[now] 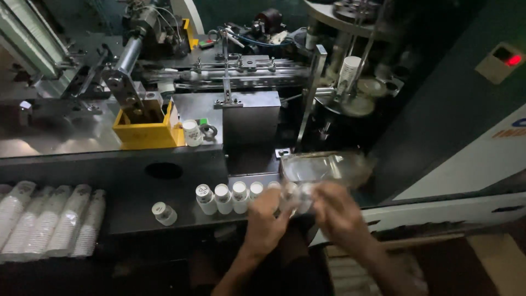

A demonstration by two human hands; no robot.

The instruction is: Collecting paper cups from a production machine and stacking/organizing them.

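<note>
Both my hands hold a clear plastic bag [323,167] at its open end, in front of a paper cup machine. My left hand [268,216] grips the bag's mouth next to a row of several small white paper cups [230,196] standing on the dark ledge. My right hand [337,211] grips the other side of the bag's mouth; it is blurred by motion. One or two cups seem to sit inside the bag's mouth [296,196], though blur hides the detail. A single white cup [164,213] lies tilted further left on the ledge.
Sleeves of stacked white cups in plastic [49,222] lie at the lower left. A yellow box-shaped part [147,131] with a cup [192,132] beside it stands on the machine deck. Metal rails, rods and a round turret [356,82] fill the back. A red-lit panel [507,59] is at the upper right.
</note>
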